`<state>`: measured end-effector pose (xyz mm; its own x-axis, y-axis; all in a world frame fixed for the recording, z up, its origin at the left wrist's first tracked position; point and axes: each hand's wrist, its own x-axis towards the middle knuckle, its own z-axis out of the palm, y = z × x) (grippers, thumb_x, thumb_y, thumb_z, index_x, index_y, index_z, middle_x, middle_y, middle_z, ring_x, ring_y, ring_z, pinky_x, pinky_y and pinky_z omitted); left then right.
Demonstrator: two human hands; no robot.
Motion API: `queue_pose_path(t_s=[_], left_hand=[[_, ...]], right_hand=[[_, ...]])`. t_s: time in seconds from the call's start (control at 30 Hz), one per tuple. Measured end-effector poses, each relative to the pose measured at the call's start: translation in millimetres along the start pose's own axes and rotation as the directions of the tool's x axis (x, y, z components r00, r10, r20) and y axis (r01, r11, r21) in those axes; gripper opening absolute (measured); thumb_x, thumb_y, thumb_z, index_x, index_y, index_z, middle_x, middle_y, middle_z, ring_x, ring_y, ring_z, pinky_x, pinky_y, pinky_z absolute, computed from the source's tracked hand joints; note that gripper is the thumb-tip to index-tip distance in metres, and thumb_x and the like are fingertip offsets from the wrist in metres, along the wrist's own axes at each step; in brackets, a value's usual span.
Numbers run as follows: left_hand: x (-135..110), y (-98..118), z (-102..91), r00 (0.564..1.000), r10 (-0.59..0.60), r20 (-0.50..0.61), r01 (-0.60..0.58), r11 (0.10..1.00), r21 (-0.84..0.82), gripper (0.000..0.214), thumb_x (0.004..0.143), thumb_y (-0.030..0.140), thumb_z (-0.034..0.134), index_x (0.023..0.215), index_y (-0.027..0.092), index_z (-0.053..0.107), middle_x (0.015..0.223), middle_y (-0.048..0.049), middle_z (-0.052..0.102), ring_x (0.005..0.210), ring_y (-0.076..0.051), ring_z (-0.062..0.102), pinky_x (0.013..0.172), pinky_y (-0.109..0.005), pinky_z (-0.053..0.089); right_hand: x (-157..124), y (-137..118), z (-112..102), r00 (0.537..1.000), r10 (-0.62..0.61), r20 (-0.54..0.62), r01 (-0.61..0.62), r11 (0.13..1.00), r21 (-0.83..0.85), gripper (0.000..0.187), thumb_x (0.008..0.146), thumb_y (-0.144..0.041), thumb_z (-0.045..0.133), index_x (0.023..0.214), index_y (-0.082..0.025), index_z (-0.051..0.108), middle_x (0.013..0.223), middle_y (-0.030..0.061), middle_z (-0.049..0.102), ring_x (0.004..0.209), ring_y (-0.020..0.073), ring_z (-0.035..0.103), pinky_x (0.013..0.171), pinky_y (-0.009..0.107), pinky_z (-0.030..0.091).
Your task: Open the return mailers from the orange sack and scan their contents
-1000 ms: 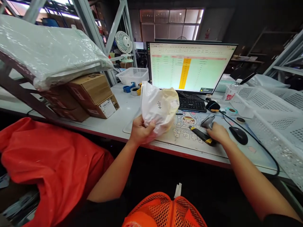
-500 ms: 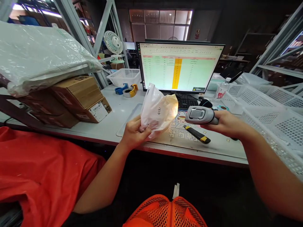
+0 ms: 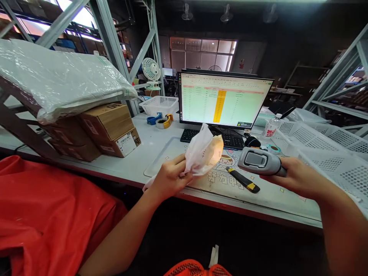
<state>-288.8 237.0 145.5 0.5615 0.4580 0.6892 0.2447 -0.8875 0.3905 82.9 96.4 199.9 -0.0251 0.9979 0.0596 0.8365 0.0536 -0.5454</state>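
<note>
My left hand (image 3: 173, 175) grips a crumpled white plastic bag (image 3: 198, 149) with dark handwriting on it, held just over the front of the desk mat (image 3: 218, 182). The bag's right side glows yellowish under a light. In my right hand (image 3: 300, 178) is a grey barcode scanner (image 3: 258, 161), its head turned left toward the bag. A black and yellow utility knife (image 3: 243, 179) lies on the mat between the two hands. Behind the bag, a black keyboard (image 3: 234, 141) is partly covered.
A monitor (image 3: 198, 103) showing a spreadsheet stands at the back. Cardboard boxes (image 3: 107, 126) under a large plastic-wrapped package (image 3: 83, 76) are stacked left. White baskets (image 3: 330, 153) and a bottle (image 3: 270, 126) are at right. Tape dispensers (image 3: 163, 122) sit before a small basket (image 3: 161, 104).
The view has tilted up, so the desk sits lower in it. My left hand has turned the bag slightly, and more of the keyboard shows. Both hands keep their hold.
</note>
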Motion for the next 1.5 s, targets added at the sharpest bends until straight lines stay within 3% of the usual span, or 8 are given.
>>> queue_pose_path(t_s=[0.5,0.67,0.73,0.87,0.93,1.13,1.3,1.5], left_hand=[[-4,1,5.7,0.994,-0.077,0.079,0.079,0.997,-0.012,0.014,0.096,0.024,0.061,0.092,0.020,0.073,0.094,-0.0069,0.072,0.074,-0.016,0.067,0.064,-0.024,0.051],[-9,-5,7.0,0.988,-0.144,-0.061,0.140,0.988,-0.059,0.020,0.092,0.028,0.066,0.074,0.018,0.069,0.079,-0.0045,0.071,0.062,-0.014,0.061,0.057,-0.024,0.048],[-12,-17,7.1,0.890,-0.349,-0.295,0.316,0.936,-0.153,0.025,0.088,0.034,0.072,0.069,0.018,0.067,0.065,-0.0007,0.064,0.054,-0.013,0.055,0.052,-0.024,0.045],[-22,-58,14.9,0.409,-0.714,-0.569,0.376,0.700,-0.607,0.030,0.084,0.045,0.071,0.093,0.016,0.071,0.085,-0.0038,0.074,0.073,-0.019,0.068,0.068,-0.028,0.057],[-32,-80,22.7,0.348,-0.805,-0.481,0.404,0.592,-0.698,0.038,0.084,0.049,0.068,0.100,0.015,0.070,0.094,-0.0076,0.076,0.080,-0.022,0.071,0.073,-0.031,0.059],[-68,-129,43.8,0.438,-0.842,-0.316,0.803,0.524,-0.282,0.047,0.081,0.061,0.055,0.085,0.017,0.069,0.090,-0.0151,0.078,0.091,-0.033,0.073,0.080,-0.038,0.056],[-68,-144,53.3,0.493,-0.838,-0.234,0.854,0.518,-0.055,0.042,0.081,0.058,0.047,0.076,0.021,0.065,0.087,-0.0188,0.077,0.089,-0.038,0.073,0.077,-0.040,0.054],[-68,-142,49.7,0.497,-0.845,-0.196,0.860,0.509,-0.012,0.040,0.081,0.058,0.046,0.074,0.022,0.063,0.084,-0.0191,0.077,0.085,-0.037,0.073,0.074,-0.039,0.053]], right_hand=[[5,3,-1,1.000,0.027,-0.013,-0.027,0.999,-0.037,0.041,0.086,-0.061,0.073,0.109,-0.028,0.080,0.094,0.0050,0.081,0.080,0.0303,0.075,0.071,0.040,0.061],[12,16,2,0.994,0.085,-0.067,-0.092,0.990,-0.109,0.042,0.089,-0.062,0.070,0.111,-0.027,0.076,0.094,0.0059,0.079,0.083,0.0289,0.074,0.075,0.038,0.058],[24,38,19,0.977,0.173,-0.124,-0.195,0.961,-0.197,0.042,0.093,-0.060,0.065,0.114,-0.025,0.073,0.099,0.0077,0.079,0.087,0.0300,0.074,0.077,0.038,0.057],[51,86,80,0.894,0.435,-0.109,-0.442,0.816,-0.371,0.050,0.102,-0.046,0.052,0.139,-0.014,0.061,0.125,0.0190,0.074,0.114,0.0344,0.071,0.091,0.039,0.053],[57,100,109,0.825,0.556,-0.102,-0.546,0.737,-0.399,0.057,0.103,-0.039,0.048,0.150,-0.006,0.051,0.134,0.0255,0.069,0.122,0.0355,0.069,0.097,0.041,0.052],[64,104,118,0.767,0.622,-0.157,-0.627,0.677,-0.385,0.074,0.101,-0.051,0.051,0.153,0.001,0.045,0.140,0.0324,0.064,0.125,0.0391,0.066,0.103,0.047,0.051],[122,90,94,0.857,0.479,-0.189,-0.513,0.762,-0.396,0.056,0.104,-0.029,0.040,0.154,-0.009,0.052,0.152,0.0257,0.058,0.142,0.0375,0.054,0.115,0.047,0.043],[207,81,130,0.876,0.481,0.034,-0.436,0.819,-0.372,0.055,0.101,-0.041,0.065,0.150,-0.017,0.059,0.148,0.0183,0.064,0.133,0.0315,0.063,0.112,0.046,0.049]])
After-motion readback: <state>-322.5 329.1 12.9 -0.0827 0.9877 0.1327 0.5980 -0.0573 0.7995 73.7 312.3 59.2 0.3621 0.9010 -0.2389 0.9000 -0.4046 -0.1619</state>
